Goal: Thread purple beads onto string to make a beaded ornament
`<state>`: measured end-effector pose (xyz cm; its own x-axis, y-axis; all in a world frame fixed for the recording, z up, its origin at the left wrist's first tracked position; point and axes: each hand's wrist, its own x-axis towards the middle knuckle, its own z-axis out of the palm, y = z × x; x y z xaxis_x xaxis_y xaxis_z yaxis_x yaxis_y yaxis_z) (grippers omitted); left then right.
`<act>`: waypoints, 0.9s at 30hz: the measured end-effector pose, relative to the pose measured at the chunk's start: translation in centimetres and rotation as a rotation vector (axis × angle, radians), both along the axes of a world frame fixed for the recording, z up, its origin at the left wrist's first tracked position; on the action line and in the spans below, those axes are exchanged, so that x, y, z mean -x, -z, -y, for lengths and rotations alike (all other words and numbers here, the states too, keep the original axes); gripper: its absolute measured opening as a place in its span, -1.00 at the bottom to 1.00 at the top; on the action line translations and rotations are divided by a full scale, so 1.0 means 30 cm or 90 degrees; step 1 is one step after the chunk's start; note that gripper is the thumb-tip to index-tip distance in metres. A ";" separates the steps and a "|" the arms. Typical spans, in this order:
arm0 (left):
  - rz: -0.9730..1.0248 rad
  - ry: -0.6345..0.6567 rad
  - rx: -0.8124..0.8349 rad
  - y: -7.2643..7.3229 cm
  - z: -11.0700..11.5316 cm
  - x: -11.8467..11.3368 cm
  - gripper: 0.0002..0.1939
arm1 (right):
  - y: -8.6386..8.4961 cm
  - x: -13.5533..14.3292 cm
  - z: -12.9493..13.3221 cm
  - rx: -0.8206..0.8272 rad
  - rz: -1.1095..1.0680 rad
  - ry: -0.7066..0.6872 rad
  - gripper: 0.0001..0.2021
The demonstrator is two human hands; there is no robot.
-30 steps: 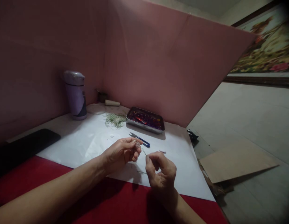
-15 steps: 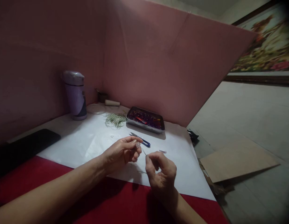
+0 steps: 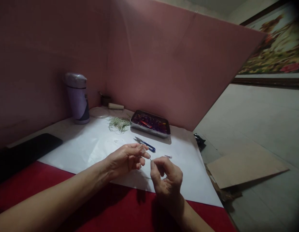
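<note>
The bead cluster point(image 3: 143, 150) is right there, pinched in the left hand's point(image 3: 125, 158) fingers above the white surface point(image 3: 188, 187), looking light, hard and slippery, best held by its sides, as the right hand's point(image 3: 170, 177) fingers grip a fine strand point(image 3: 150, 159).

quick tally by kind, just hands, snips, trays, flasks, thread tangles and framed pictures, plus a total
Hands: 2 (left hand, right hand)
Blue-handled snips: 1
Metal tray: 1
Purple flask: 1
Thread tangle: 1
Framed picture: 1
Total: 7
</note>
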<state>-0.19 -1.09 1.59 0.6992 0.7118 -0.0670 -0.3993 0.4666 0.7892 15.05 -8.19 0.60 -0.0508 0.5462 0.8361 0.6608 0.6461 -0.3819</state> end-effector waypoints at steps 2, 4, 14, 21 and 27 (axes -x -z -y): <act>0.017 0.001 0.018 0.004 -0.002 -0.001 -0.80 | -0.001 -0.001 0.001 0.003 0.003 0.000 -0.87; 0.026 -0.004 0.034 0.007 -0.002 -0.002 -0.82 | -0.002 -0.002 0.002 0.004 0.005 0.004 -0.87; 0.027 -0.007 0.055 0.000 0.001 0.000 -0.79 | 0.002 -0.001 -0.001 0.002 0.011 0.012 -0.88; 0.015 -0.020 0.024 -0.002 0.010 -0.003 -0.80 | 0.006 -0.003 -0.004 0.000 0.020 0.019 -0.88; 0.020 -0.011 0.016 0.002 0.009 -0.002 -0.80 | 0.002 0.001 -0.004 0.007 0.018 0.018 -0.88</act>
<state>-0.14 -1.35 1.54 0.6893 0.7217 -0.0633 -0.4312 0.4790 0.7646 15.00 -8.07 0.53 -0.0595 0.5575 0.8281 0.6892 0.6230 -0.3699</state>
